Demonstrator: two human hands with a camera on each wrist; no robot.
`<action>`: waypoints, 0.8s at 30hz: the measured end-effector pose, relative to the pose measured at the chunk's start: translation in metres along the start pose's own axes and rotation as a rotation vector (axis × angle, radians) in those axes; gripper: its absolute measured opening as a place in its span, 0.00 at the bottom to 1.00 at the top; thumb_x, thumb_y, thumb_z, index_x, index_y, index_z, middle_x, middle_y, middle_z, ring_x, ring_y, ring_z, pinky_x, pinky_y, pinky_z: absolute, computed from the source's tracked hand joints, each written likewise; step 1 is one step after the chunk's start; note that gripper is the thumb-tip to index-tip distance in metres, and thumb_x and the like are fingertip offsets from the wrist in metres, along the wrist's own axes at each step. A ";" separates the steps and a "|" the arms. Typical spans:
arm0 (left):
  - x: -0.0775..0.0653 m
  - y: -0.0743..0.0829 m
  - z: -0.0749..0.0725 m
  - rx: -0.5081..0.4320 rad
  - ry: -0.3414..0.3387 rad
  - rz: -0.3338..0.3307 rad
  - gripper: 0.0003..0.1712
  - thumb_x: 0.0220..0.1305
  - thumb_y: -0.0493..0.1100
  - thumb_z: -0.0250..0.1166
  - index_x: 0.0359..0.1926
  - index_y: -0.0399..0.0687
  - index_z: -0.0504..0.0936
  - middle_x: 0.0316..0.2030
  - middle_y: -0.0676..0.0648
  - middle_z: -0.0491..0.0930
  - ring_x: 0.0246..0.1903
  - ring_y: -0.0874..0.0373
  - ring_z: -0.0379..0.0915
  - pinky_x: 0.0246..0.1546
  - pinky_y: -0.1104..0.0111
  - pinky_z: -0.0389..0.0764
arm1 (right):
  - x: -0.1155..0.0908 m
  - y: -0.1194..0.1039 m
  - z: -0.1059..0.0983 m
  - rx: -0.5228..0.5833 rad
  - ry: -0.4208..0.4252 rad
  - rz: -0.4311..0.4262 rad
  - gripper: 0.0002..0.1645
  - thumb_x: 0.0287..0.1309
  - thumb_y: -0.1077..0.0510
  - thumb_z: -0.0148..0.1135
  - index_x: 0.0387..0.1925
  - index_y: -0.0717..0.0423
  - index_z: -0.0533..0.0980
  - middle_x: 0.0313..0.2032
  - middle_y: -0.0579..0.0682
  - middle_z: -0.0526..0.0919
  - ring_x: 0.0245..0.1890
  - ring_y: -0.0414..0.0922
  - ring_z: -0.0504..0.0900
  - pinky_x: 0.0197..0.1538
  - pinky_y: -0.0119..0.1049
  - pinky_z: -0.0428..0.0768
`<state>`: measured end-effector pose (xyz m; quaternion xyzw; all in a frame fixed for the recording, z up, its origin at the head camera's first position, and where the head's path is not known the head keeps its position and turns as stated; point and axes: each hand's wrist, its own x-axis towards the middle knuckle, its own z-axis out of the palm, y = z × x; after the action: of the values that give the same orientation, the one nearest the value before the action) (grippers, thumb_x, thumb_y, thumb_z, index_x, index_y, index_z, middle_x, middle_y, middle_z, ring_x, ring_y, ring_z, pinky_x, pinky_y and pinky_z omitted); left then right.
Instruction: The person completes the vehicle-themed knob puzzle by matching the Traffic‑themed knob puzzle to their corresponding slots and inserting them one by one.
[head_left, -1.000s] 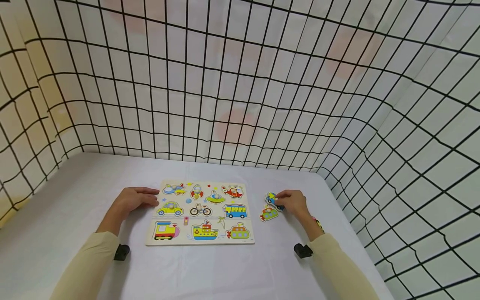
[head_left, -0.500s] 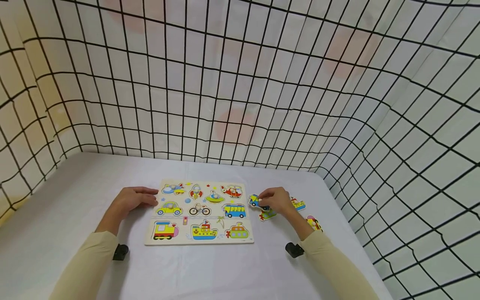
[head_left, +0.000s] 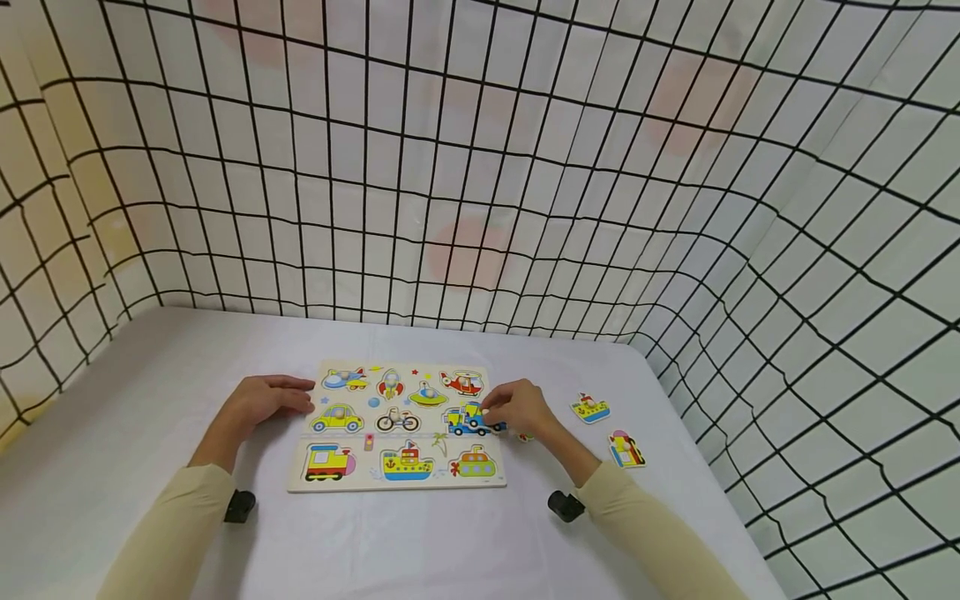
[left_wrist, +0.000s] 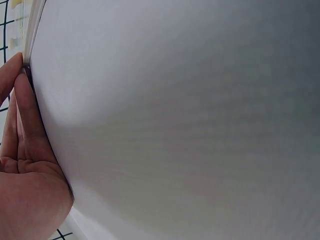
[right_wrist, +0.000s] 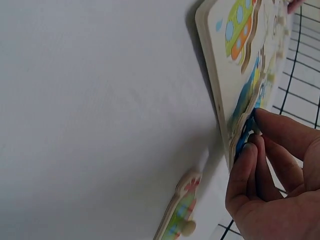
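A wooden peg puzzle board with vehicle pictures lies on the white table. My left hand rests at its left edge, fingers extended and fingertips touching the board's side, as the left wrist view shows. My right hand pinches a blue-and-yellow bus puzzle piece by its small knob. That piece is tilted and overlaps the printed bus at the board's right side. In the right wrist view, thumb and fingers hold the bus piece close over the board's edge.
A green submarine piece with a knob lies just right of the board, mostly hidden under my right hand in the head view. Farther right are a ship piece and a train piece. Black wire mesh surrounds the table's back and sides.
My right hand has carried the bus piece leftward from beside the submarine piece to over the board's right edge. The ship and train pieces are now uncovered. My left hand stays in place.
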<state>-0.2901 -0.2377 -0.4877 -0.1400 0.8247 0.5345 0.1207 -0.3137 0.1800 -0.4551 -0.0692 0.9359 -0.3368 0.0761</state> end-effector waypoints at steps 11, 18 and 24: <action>-0.001 0.001 -0.001 0.010 0.005 0.015 0.36 0.57 0.50 0.75 0.66 0.43 0.78 0.61 0.38 0.80 0.58 0.44 0.74 0.51 0.59 0.72 | 0.002 -0.014 0.017 0.019 -0.058 -0.048 0.06 0.52 0.59 0.77 0.34 0.51 0.88 0.31 0.44 0.87 0.33 0.42 0.78 0.33 0.31 0.74; -0.002 0.001 -0.002 0.005 0.003 0.020 0.35 0.57 0.48 0.74 0.65 0.41 0.78 0.54 0.40 0.85 0.58 0.43 0.75 0.55 0.54 0.73 | 0.002 -0.018 0.018 -0.001 -0.052 -0.053 0.05 0.51 0.59 0.77 0.32 0.51 0.88 0.29 0.44 0.87 0.30 0.41 0.78 0.31 0.30 0.74; -0.001 -0.001 -0.001 0.002 0.003 0.029 0.35 0.57 0.48 0.74 0.65 0.41 0.79 0.57 0.39 0.84 0.62 0.40 0.71 0.58 0.50 0.72 | 0.001 -0.018 0.019 0.005 -0.053 -0.036 0.04 0.52 0.60 0.77 0.32 0.50 0.88 0.29 0.44 0.87 0.31 0.41 0.79 0.31 0.30 0.75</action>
<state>-0.2884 -0.2388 -0.4878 -0.1288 0.8275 0.5350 0.1120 -0.3098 0.1540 -0.4579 -0.0946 0.9315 -0.3383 0.0949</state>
